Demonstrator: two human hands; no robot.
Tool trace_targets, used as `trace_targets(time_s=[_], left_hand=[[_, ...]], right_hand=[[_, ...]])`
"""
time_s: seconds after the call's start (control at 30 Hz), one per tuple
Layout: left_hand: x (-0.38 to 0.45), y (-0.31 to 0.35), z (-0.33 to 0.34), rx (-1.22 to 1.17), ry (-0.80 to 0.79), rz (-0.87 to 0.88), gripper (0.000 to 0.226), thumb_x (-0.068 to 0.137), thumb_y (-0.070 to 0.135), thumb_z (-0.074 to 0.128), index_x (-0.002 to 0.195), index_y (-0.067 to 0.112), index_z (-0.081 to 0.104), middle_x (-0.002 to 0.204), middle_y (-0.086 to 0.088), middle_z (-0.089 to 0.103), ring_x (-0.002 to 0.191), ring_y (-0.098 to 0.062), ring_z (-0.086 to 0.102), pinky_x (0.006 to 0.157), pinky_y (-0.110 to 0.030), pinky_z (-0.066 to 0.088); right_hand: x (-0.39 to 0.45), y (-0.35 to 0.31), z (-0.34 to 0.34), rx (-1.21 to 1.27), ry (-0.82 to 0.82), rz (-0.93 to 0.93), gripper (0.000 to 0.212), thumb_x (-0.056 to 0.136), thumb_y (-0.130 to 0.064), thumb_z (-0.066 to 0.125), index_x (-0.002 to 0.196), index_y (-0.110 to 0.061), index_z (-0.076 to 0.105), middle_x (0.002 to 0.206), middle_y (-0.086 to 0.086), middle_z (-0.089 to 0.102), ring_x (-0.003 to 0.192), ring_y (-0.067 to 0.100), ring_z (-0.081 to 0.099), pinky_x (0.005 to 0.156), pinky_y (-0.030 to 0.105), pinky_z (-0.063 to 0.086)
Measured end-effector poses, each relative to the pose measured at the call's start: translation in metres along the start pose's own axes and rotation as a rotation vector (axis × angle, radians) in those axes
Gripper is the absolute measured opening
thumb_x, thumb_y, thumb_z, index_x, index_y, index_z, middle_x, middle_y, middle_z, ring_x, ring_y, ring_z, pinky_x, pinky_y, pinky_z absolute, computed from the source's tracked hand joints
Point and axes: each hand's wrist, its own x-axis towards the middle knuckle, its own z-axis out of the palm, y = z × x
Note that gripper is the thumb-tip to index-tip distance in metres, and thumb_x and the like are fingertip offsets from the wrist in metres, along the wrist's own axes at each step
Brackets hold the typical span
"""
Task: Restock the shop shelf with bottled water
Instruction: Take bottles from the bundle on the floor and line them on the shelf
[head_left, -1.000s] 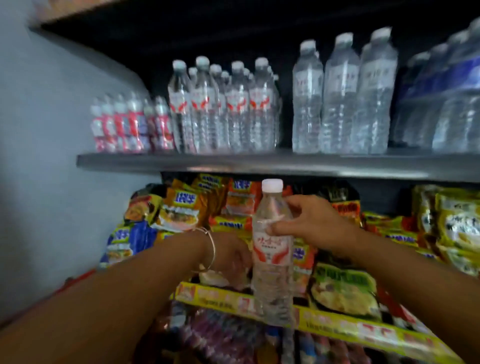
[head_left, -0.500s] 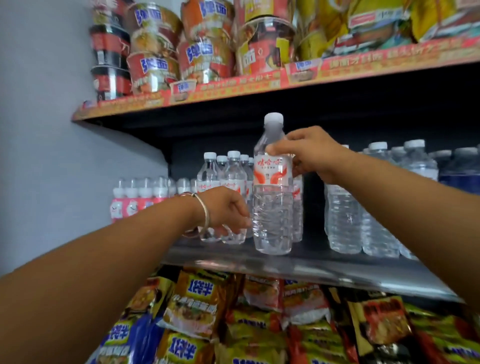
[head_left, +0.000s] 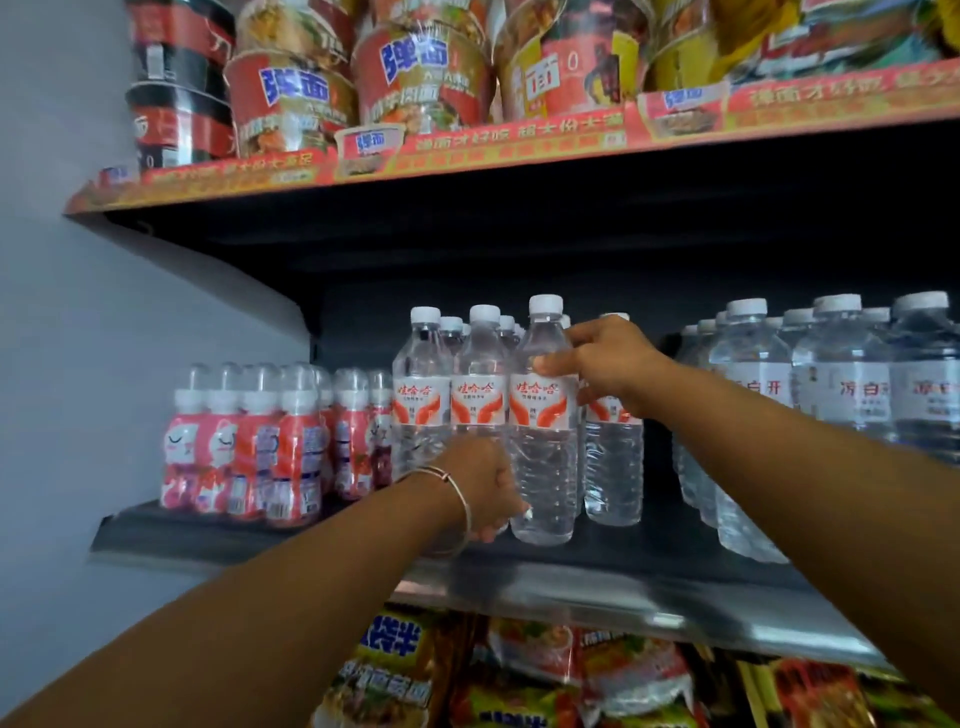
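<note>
A clear water bottle (head_left: 543, 457) with a white cap and a red-and-white label stands on the dark shelf (head_left: 597, 592), at the right end of a front row of matching bottles (head_left: 423, 410). My right hand (head_left: 605, 366) grips it at the shoulder, just above the label. My left hand (head_left: 485, 491), with a bangle on the wrist, is low at the row's base. Its fingers curl against the bottom of that same bottle and hide the lower part of the neighbouring one. More matching bottles stand behind.
Pink cat-printed drink bottles (head_left: 244, 441) fill the shelf's left end by the grey wall (head_left: 78, 364). Larger water bottles (head_left: 831, 410) stand to the right across a dark gap. Noodle cups (head_left: 291, 88) sit on the shelf above, and noodle packets (head_left: 519, 675) lie below.
Both hands lifted the bottle from in front of the noodle packets up to the water shelf. It now stands in line with the front row.
</note>
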Motion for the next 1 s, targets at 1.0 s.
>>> trace_targets(time_s=[1.0], left_hand=[[-0.066,0.039,0.076,0.238,0.391,0.185,0.019,0.084,0.007,0.057,0.102,0.009,0.051,0.112,-0.012,0.048,0.102,-0.030,0.048,0.086,-0.040,0.042]], right_hand=[[-0.153,0.063,-0.003,-0.596,0.098,-0.389,0.045,0.084,-0.013,0.067,0.127,-0.012,0.054,0.121,0.007,0.062,0.106,0.020,0.059,0.091,0.026,0.044]])
